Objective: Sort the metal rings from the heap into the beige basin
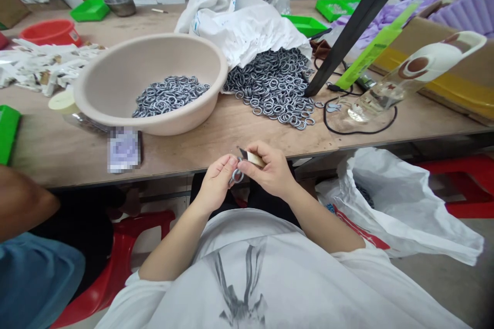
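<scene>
Just in front of the table's near edge, my two hands meet. My left hand (218, 181) is closed on a few grey rings (236, 177) that hang below its fingertips. My right hand (272, 169) grips a small knife (254, 159) by its pale handle. The dark blade points left and touches or nearly touches the rings; exact contact is hidden by the fingers. Beyond my hands lies a heap of grey rings (276, 90), spilling from a white sack (247, 20). A beige basin (154, 56) to the left holds more such rings.
A clear bottle (382, 95), a black cord and a dark slanted post (343, 36) stand at the right. A phone-like object (124, 150) lies front left. An open white bag (397, 195) hangs low right. Another person's arm (25, 203) is at the left.
</scene>
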The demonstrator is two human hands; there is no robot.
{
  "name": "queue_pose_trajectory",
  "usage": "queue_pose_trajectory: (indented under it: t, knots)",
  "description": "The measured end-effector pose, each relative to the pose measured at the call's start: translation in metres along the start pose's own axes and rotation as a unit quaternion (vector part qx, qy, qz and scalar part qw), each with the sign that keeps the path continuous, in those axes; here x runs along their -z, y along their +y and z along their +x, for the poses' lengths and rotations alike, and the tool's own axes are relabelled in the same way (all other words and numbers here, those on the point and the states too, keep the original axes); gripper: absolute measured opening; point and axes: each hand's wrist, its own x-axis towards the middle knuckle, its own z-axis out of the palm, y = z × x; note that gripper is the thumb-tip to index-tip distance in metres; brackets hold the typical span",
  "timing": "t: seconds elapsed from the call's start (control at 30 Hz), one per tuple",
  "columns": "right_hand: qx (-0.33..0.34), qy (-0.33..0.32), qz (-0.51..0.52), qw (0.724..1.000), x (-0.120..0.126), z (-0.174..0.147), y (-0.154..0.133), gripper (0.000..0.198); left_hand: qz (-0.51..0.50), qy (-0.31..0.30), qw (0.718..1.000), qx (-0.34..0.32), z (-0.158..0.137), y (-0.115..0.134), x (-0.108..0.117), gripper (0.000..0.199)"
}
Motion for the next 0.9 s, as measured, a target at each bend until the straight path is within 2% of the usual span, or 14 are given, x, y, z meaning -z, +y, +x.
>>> queue_pose_trajectory:
  t: [0.07, 0.27, 0.47, 0.6, 0.67, 0.8, 0.9]
  knots:
    - [0.0, 0.007, -0.007, 1.0, 0.001, 0.0, 0.001, 0.034, -0.012, 0.007, 1.0, 0.008, 0.0, 0.001, 0.0, 0.043]
    - [0.096, -0.028, -0.12, 0.988, 0.001, -0.008, 0.0, 0.047, -0.046, 0.027, 0.998, 0.019, 0.001, 0.006, -0.003, 0.041]
    - [0.096, -0.042, -0.148, 0.983, -0.002, -0.009, -0.002, 0.05, -0.036, 0.033, 0.999, 0.02, 0.001, 0.005, -0.005, 0.043]
    - [0.077, -0.061, -0.135, 0.986, -0.002, -0.007, 0.0, 0.05, -0.037, 0.033, 0.998, 0.034, 0.001, 0.003, -0.005, 0.044]
    - [0.043, -0.063, -0.112, 0.991, 0.0, -0.003, 0.008, 0.05, -0.036, 0.025, 0.998, 0.039, -0.002, 0.002, -0.007, 0.046]
    - [-0.079, 0.012, -0.065, 0.995, 0.007, 0.004, 0.027, 0.052, -0.015, -0.026, 0.998, 0.053, -0.007, -0.004, -0.009, 0.047]
    - [-0.078, 0.004, 0.001, 0.997, 0.005, 0.002, 0.025, 0.043, -0.009, -0.007, 0.999, 0.051, -0.006, -0.009, -0.008, 0.045]
